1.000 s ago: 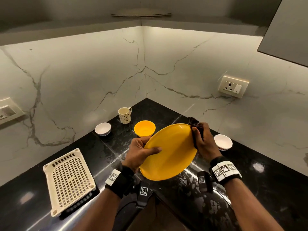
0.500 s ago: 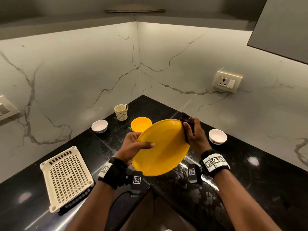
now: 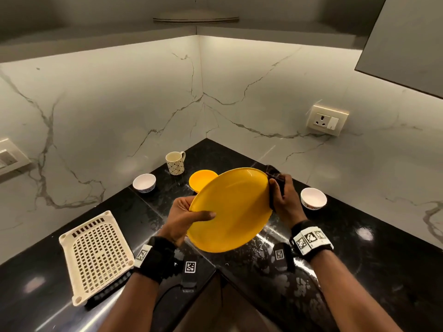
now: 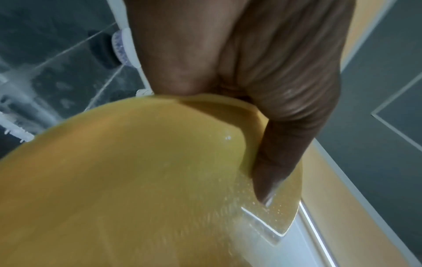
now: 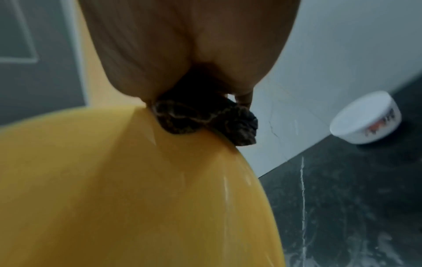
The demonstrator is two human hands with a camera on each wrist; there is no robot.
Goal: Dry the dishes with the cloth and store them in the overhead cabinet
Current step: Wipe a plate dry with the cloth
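Observation:
A large yellow plate (image 3: 231, 208) (image 4: 137, 180) (image 5: 128, 189) is held tilted above the black counter's corner. My left hand (image 3: 185, 216) (image 4: 262, 90) grips its left rim, thumb on the upper face. My right hand (image 3: 284, 200) (image 5: 182, 45) holds a bunched dark patterned cloth (image 3: 275, 177) (image 5: 205, 117) against the plate's right rim. Small water droplets show on the plate in the left wrist view. A grey overhead cabinet door (image 3: 407, 41) hangs at the upper right.
On the black counter (image 3: 359, 259) stand a yellow bowl (image 3: 200, 179), a patterned mug (image 3: 175, 162), a white bowl (image 3: 144, 182) on the left and another white bowl (image 3: 313, 198) (image 5: 367, 117) on the right. A cream drying rack (image 3: 96, 255) lies front left. A wall socket (image 3: 327, 119) is at right.
The plate has tilted a little more upright and risen slightly. My right hand with the cloth has slid along the plate's right rim. The left hand keeps its grip.

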